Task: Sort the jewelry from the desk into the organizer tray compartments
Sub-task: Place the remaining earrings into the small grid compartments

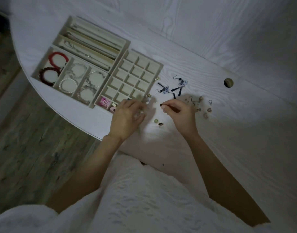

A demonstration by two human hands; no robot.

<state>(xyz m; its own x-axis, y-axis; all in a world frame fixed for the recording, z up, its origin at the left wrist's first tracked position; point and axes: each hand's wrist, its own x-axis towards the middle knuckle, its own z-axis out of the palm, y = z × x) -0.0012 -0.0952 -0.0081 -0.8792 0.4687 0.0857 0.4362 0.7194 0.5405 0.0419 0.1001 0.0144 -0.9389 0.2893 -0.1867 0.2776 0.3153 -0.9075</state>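
Head view: three organizer trays (145, 62) on the white desk (228, 115). Two blue-white tassel earrings (182, 83) lie beside the grid tray. Right hand (179, 113) pinches one small dark stud (160, 104) above the desk. Left hand (127, 117) blurred at the tray's near corner; grip indeterminate.

Dim, bluish; vignetted corners, wide-angle edge bending, soft blur.
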